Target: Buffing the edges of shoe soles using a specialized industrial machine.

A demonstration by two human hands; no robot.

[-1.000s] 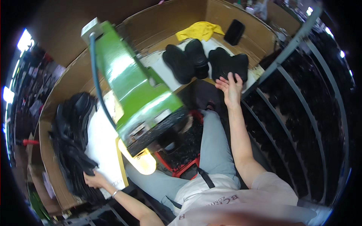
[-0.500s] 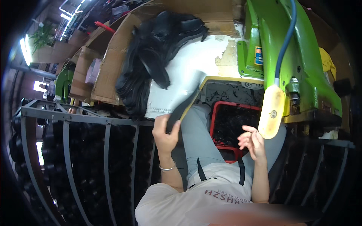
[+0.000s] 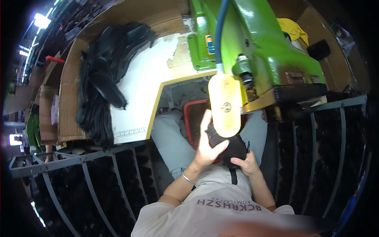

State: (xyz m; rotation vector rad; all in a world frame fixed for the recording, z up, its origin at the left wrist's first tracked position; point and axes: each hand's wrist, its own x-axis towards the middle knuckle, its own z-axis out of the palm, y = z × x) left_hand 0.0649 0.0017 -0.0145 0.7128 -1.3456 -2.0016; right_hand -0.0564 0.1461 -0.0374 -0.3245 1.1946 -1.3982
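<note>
1. The left hand (image 3: pixel 207 148) and right hand (image 3: pixel 246 164) both clasp a black shoe upper (image 3: pixel 231 148) just below the green machine (image 3: pixel 256 51).
2. Judged: keep both grips firm and the piece level under the machine's yellow pad (image 3: pixel 224 103).
3. Room is tight: the red crate (image 3: pixel 193 118) sits under the machine, the desk (image 3: pixel 146 87) edge to its left, and metal racks (image 3: pixel 323 158) flank it.

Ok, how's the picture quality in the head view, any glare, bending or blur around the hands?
Head view: strong fisheye bending, so the metal rack bars curve and the corners go black; bright ceiling lights flare at upper left; the white tabletop looks a bit washed out; the left hand and right hand on the black piece are fairly sharp; the bottom edge near the shirt is smeared.
</note>
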